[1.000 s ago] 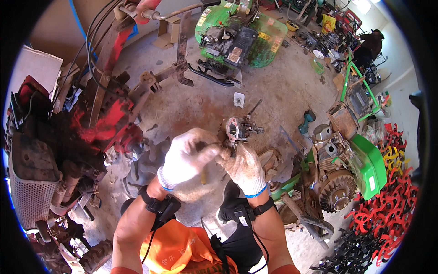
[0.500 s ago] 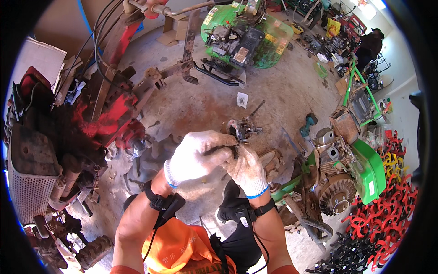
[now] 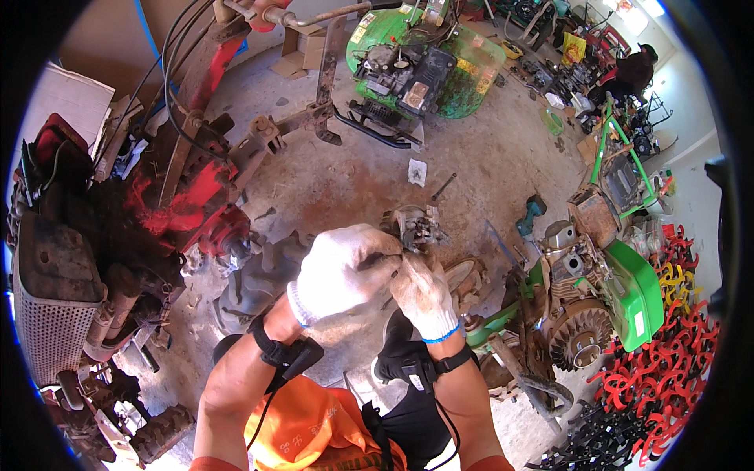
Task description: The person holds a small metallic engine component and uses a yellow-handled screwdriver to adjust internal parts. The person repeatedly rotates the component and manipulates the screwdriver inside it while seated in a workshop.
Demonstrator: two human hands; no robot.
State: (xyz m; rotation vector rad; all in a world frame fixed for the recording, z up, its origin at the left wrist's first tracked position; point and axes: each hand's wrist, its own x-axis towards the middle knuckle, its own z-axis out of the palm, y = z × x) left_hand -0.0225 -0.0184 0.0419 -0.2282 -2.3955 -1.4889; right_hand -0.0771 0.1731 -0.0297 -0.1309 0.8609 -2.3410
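Observation:
Both of my hands wear whitish knit gloves and meet in front of me, above the floor. My left hand [image 3: 342, 267] is curled closed, its fingers against a small grey metal engine part [image 3: 419, 228] that looks like a carburetor. This part sticks out just beyond the gloves, and its near side is hidden by them. My right hand [image 3: 424, 294] is also closed, with its fingertips pressed together against the left hand's at the near side of the part. A small dark spot shows between the fingertips; what it is, I cannot make out.
Red machinery [image 3: 184, 196] stands at left. An engine with a finned flywheel [image 3: 577, 334] lies at right beside red curved blades [image 3: 652, 377]. A teal power tool [image 3: 532, 214], a metal bar [image 3: 444, 186] and a white paper [image 3: 417, 172] lie ahead. A green machine [image 3: 408, 71] stands farther off; a person [image 3: 632, 74] works far right.
The metal part has turned and shifted slightly left and toward me, along with my hands. My right fingers have moved a little left. The far person has shifted posture.

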